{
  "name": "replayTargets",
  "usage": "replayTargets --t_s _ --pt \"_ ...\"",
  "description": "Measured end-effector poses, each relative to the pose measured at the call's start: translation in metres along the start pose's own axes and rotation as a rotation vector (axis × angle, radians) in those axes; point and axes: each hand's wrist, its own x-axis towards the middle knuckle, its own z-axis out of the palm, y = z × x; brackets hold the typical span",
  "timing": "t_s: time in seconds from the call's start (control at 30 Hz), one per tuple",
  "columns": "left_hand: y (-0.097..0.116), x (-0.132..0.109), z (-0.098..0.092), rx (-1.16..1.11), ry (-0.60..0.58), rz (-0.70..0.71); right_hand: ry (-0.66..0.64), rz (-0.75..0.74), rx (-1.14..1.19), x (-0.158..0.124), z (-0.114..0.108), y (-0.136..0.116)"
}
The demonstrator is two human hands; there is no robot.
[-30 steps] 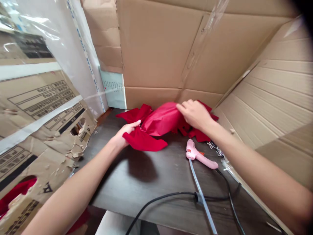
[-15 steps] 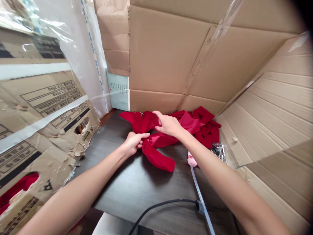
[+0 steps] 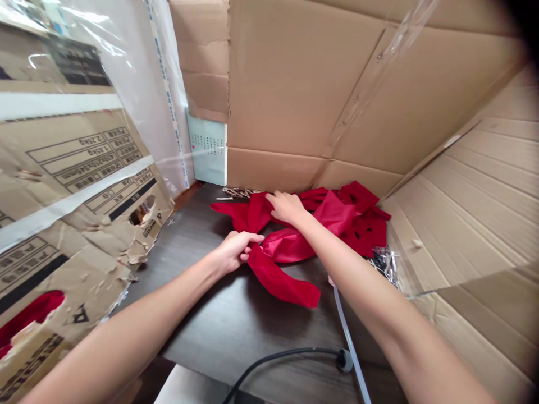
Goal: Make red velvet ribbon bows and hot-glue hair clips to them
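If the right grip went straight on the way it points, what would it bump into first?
The right grip already rests on the red cloth. Past its fingertips, the first thing looks to be the upright brown cardboard sheet behind the table, though depth is hard to judge here.

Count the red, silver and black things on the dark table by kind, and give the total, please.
Crumpled red fabric bunch: 1
Shiny silver tinsel clumps: 2
Thin black cable: 1
Total: 4
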Motion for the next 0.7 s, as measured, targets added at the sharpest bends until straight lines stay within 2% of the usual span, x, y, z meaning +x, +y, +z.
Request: replayTargets --t_s 0.07,0.17,0.23,0.43,0.7 --pt "-0.001 -0.001 0.001 0.006 -0.022 -0.014 0.042 -0.123 0.002 -0.001 -0.003 -0.003" --pt "0.001 0.0 0.001 -0.008 -0.055 -0.041 0.028 -0.314 0.001 0.001 -0.004 -0.01" --pt "0.002 0.002 -0.001 -0.027 -0.065 -0.045 0.007 -0.357 -0.009 0.004 -0.002 -0.011" --pt "0.003 0.009 -0.006 -0.045 -0.018 0.031 -0.019 -0.238 -0.046 0.011 0.007 0.003" --pt "0.003 0.011 -0.008 0.03 0.024 0.131 -0.144 -0.05 -0.051 0.03 0.018 0.012"
